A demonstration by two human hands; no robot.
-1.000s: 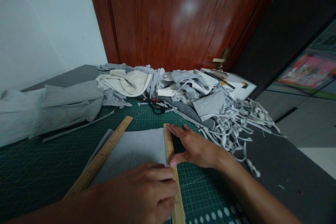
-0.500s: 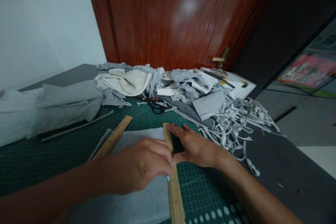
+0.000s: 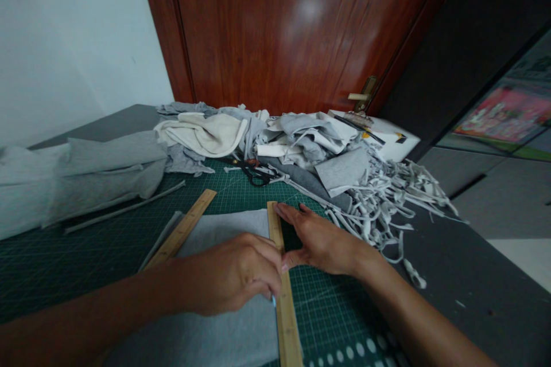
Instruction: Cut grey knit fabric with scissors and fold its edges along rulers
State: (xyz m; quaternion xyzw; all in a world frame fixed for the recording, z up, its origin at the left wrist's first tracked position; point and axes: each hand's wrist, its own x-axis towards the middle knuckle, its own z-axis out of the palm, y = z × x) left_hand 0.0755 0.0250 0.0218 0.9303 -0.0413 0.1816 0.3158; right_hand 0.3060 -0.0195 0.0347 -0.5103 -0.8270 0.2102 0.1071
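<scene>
My left hand is closed, and a small light-blue tip shows below its fingers; the rest of what it holds is hidden. That tip is at the edge of a wooden ruler on grey fabric. My right hand has its fingers stretched out, with fingertips and thumb pressing the ruler from the right. A second wooden ruler lies slanted along the fabric's left side, partly behind my left arm. Under all this is a green cutting mat.
Black scissors lie beyond the fabric. A heap of grey and white cloth and a tangle of thin fabric strips fill the back and right. Folded grey cloth lies left. A white box stands by the door.
My left hand has shifted slightly toward me along the ruler's edge, the light-blue tip moving with it. My right hand and both rulers have stayed in place.
</scene>
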